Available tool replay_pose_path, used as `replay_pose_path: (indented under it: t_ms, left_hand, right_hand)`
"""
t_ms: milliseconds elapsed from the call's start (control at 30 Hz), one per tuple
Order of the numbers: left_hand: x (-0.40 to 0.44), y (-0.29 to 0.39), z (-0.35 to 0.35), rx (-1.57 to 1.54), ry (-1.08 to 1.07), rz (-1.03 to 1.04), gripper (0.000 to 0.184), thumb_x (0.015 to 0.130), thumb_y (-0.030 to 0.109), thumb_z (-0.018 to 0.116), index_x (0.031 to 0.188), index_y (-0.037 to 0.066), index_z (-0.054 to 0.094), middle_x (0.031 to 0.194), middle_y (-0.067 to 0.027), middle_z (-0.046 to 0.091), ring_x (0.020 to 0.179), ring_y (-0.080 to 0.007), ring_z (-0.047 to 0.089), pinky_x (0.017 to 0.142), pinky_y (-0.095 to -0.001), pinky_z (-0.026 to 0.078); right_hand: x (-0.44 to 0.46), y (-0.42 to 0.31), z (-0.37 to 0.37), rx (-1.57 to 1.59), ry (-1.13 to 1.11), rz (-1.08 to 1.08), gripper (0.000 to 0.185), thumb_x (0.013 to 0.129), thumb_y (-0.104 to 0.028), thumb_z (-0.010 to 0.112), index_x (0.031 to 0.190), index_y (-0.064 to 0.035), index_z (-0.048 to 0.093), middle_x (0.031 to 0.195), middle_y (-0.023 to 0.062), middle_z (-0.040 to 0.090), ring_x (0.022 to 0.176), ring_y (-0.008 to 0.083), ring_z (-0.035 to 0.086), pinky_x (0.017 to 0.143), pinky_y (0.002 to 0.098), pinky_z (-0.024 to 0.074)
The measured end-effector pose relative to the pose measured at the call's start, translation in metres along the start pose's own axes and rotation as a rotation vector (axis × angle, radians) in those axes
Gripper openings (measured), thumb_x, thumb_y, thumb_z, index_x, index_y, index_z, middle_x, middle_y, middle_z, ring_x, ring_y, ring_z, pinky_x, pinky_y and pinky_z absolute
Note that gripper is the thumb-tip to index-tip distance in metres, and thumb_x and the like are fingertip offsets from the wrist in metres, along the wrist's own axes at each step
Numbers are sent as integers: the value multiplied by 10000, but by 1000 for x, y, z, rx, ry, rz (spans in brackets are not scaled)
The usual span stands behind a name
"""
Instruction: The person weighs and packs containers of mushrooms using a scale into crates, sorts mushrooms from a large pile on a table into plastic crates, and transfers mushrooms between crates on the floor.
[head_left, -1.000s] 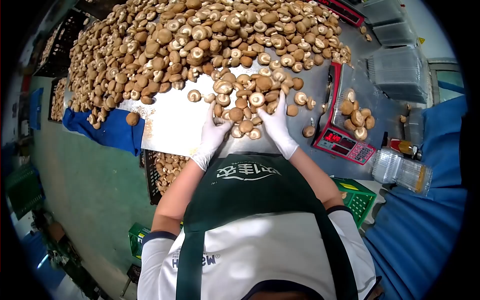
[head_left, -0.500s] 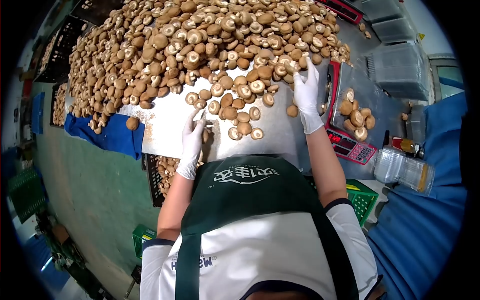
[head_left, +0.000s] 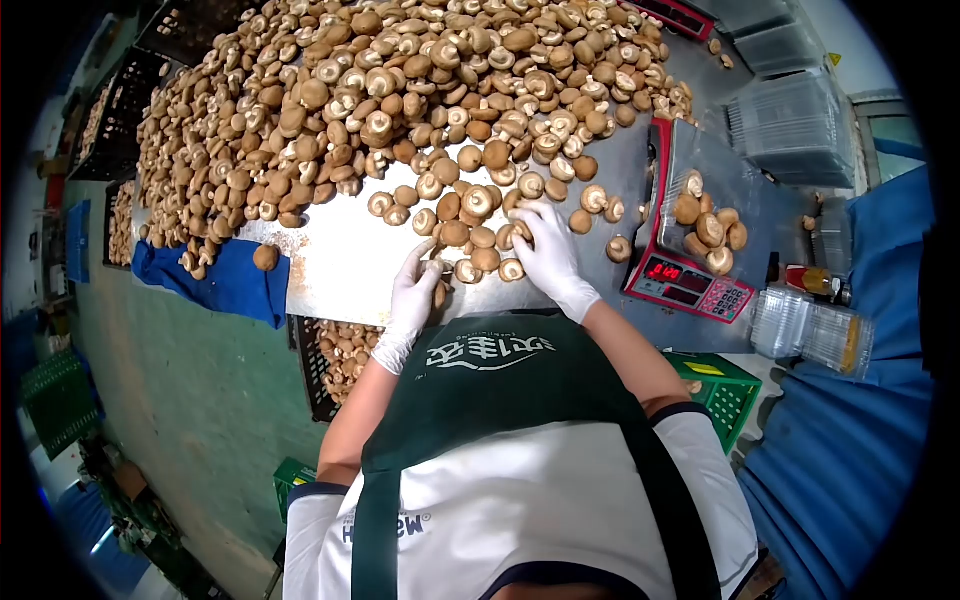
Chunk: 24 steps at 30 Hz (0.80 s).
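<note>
Mushrooms [head_left: 455,233] between 2 spaced-apart hands [head_left: 548,262], grips unclear, more inside black crate [head_left: 312,368].

1. Worktop [head_left: 340,255]: smooth metal, glossy with bright glare toward the left.
2. Mushrooms [head_left: 350,90]: matt, slightly uneven caps.
3. Gloves [head_left: 403,310] on the hands [head_left: 550,260]: thin, smooth, rubbery-looking.
4. Scale [head_left: 690,290]: red plastic casing, smooth.
5. Trays [head_left: 795,125], far right: clear, glossy plastic.
6. Left cloth [head_left: 215,285]: matt blue fabric.
7. Right sheet [head_left: 840,450]: blue, cloth-like, deeply folded.
8. Apron [head_left: 500,395]: matt green cloth.
9. Green crate [head_left: 730,395], near right: perforated plastic.
</note>
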<state>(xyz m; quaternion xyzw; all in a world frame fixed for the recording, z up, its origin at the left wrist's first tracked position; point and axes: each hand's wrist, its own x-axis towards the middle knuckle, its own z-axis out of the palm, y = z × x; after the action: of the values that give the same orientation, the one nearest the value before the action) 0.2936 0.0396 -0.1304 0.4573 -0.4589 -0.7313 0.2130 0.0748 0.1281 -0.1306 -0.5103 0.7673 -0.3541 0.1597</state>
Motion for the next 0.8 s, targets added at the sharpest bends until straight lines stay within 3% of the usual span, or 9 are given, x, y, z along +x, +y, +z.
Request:
replay_pose_path:
  t_ms: [167,233,300,467,567,600,700,733,800]
  left_hand:
    - [-5,12,2,13,16,-30,385,978,80,532,1356,16,494,833,-17,590,655,-61,515,600,-200,446]
    - [-7,19,6,2,15,-34,373,980,76,525,1347,16,504,849,-19,594,688,-70,531,627,-208,460]
    - [-11,24,8,-41,11,-41,361,981,74,520,1337,16,513,871,-23,600,720,-79,546,653,-217,471]
    - [-10,25,7,16,34,-10,345,975,60,517,1317,21,534,894,-31,608,740,-84,556,679,-214,478]
    - [-9,23,4,38,28,-20,342,970,55,521,1309,20,545,890,-34,610,733,-84,557,672,-216,480]
    - [-7,23,4,44,35,-22,339,970,58,521,1305,12,550,896,-39,619,697,-77,552,636,-207,473]
    - [-5,23,9,-18,58,-25,341,974,68,518,1309,7,543,900,-43,628,652,-63,534,587,-191,450]
    - [-5,21,2,71,6,-67,345,978,119,499,1301,14,558,1063,-80,660,982,-141,602,892,-251,461]
    - [-4,22,5,78,-3,-55,339,981,121,499,1297,11,560,1083,-85,657,993,-138,601,902,-247,455]
  right_hand:
    - [11,6,-19,118,34,65,200,824,-108,651,1015,-47,639,1078,117,584,1024,306,567,909,372,458]
    - [37,-1,-18,127,98,41,234,826,-117,653,1051,-54,645,1089,117,595,1028,309,574,895,376,467]
    - [63,-17,-17,74,65,3,364,820,-113,640,1184,-100,627,1180,107,583,1092,305,562,915,395,467]
    - [94,-5,36,-289,12,-99,310,858,-142,624,1166,-112,613,1160,122,557,1055,334,564,890,420,479]
    - [90,-9,26,-72,-96,11,271,868,-166,626,1131,-101,624,1189,125,545,1065,334,564,900,424,473]
    - [83,-7,23,-16,-79,-22,250,909,-199,604,1129,-87,644,1109,129,594,1023,313,599,872,410,485]
    - [76,0,11,352,-116,250,272,933,-272,585,1082,-56,660,1008,139,673,956,277,646,834,398,497]
    - [75,7,13,569,-74,366,329,957,-323,563,1087,-38,665,887,135,698,801,223,680,730,363,521]
    - [73,12,5,765,-102,558,375,978,-341,535,1078,0,655,819,83,663,621,163,648,545,302,501]
